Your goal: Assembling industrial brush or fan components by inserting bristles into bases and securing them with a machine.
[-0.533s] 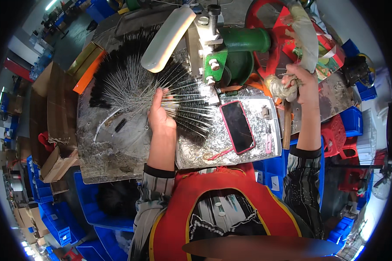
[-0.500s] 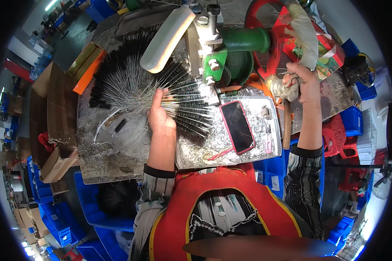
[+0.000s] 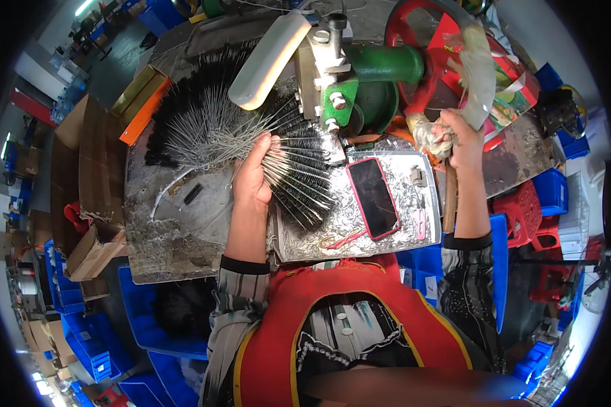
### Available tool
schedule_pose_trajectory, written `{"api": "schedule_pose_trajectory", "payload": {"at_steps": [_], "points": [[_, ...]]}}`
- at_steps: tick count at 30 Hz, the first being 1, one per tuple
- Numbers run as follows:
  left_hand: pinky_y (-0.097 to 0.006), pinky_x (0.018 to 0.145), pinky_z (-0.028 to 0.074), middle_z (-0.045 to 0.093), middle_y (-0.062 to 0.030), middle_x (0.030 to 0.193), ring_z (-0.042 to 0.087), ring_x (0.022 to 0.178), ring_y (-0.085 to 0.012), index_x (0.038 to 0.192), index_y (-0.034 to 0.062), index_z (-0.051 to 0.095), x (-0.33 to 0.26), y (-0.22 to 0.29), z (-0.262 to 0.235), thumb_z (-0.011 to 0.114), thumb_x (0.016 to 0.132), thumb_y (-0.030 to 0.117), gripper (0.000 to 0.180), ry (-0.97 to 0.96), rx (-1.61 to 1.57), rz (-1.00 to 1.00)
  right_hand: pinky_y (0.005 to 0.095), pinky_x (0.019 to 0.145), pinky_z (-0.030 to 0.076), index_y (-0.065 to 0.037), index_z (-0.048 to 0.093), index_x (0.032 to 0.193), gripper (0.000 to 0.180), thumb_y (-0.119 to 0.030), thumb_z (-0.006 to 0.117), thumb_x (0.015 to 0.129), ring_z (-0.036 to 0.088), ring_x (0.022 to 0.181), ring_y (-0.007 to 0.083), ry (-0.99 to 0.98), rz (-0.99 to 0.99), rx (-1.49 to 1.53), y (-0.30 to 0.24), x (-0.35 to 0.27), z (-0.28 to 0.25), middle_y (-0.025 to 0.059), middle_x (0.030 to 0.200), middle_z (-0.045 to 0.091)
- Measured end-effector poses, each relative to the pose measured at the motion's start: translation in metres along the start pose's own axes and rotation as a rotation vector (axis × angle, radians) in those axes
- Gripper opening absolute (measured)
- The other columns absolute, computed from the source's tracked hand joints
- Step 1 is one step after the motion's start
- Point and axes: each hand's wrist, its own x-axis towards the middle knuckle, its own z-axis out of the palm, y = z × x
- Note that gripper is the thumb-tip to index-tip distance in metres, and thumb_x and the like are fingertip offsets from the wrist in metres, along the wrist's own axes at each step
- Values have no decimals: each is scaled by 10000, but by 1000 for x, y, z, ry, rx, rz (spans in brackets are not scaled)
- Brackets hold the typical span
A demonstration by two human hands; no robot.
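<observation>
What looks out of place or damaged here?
The phone stands out: it lies askew on the tray, among what look like shiny scraps, an untidy spot for a screen. On the left, the cardboard box looks torn, its lower edge ragged.

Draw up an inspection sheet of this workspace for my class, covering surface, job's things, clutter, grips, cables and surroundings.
Surface: worn, stained worktable; what look like shiny scraps cover the tray.
Job's things: wire-stemmed black brushes, fanned out; green machine; red wheel.
Clutter: red-edged phone on the tray; orange box at the worktable's left.
Left grip: bare hand, closed around brush stems.
Right grip: bare hand, around a wrapped handle by the wheel.
Cables: white curved strip on the worktable; whether it is a cable is unclear.
Surroundings: blue bins, cardboard box, red stools.
</observation>
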Motion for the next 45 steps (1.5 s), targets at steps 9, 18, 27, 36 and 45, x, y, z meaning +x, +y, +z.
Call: {"api": "schedule_pose_trajectory", "payload": {"at_steps": [9,18,27,36,45], "points": [[-296,661,479,580,-113,904,557,767,-176,955,-2,521,-3,-3,-4,564,754,55,213,15,-143,15,239,410,383,33,557,742,126,-63,589,666,524,451,151,-116,-17,-6,-13,2,-4,86,561,532],[-321,694,477,573,-126,928,560,784,-187,999,-8,477,-6,-3,-4,551,744,25,268,75,-121,76,239,424,417,39,558,759,125,-55,583,680,559,494,163,-109,-29,-21,-9,1,-5,102,611,553],[-319,677,478,576,-127,914,560,771,-191,990,-15,482,-2,-2,0,547,740,10,260,82,-68,74,254,469,378,-25,505,571,196,-171,604,656,493,473,160,-192,85,-146,-41,10,-2,81,505,490],[-318,678,478,574,-131,914,555,774,-202,993,-21,478,3,-3,5,542,735,-2,266,109,-108,81,239,554,436,46,560,715,96,-46,535,708,547,614,158,-156,-252,-15,35,1,-10,92,623,537],[-266,652,472,589,-104,828,557,741,-164,881,-34,540,0,-5,10,602,659,-30,230,218,-162,188,243,419,393,11,545,662,111,-88,594,652,512,448,155,-115,12,-71,-28,0,3,86,550,523]]}}
